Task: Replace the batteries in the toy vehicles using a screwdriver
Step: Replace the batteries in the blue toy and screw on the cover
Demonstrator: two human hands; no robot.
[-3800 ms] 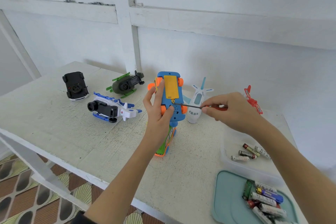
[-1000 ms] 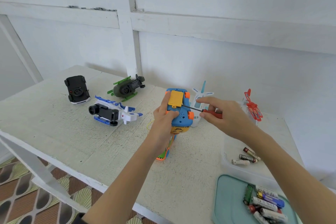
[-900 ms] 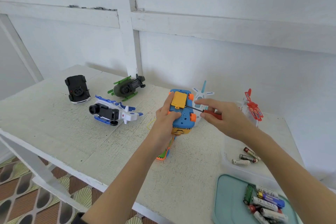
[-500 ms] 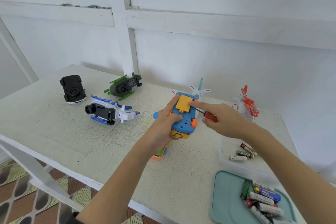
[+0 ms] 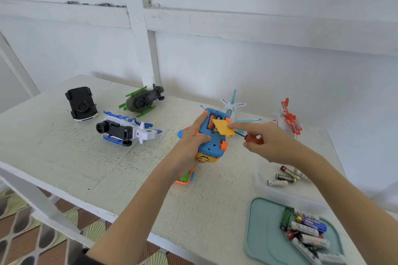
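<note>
Left hand [image 5: 191,140] grips the light, rigid blue toy [image 5: 212,140] by its sides; right hand [image 5: 269,142], at its 3 o'clock, curls round the screwdriver [image 5: 251,137], forefinger lifting the thin, loose yellow cover [image 5: 223,127].

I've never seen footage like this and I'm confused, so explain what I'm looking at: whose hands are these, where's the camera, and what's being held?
The camera sits on a person's head, looking down at their own hands. The left hand grips an upturned blue and orange plastic toy vehicle. The right hand holds a red-handled screwdriver while its forefinger lifts the toy's yellow battery cover, exposing batteries. On the white table lie other toys, a clear tub and a teal lid, each with loose batteries.
</note>
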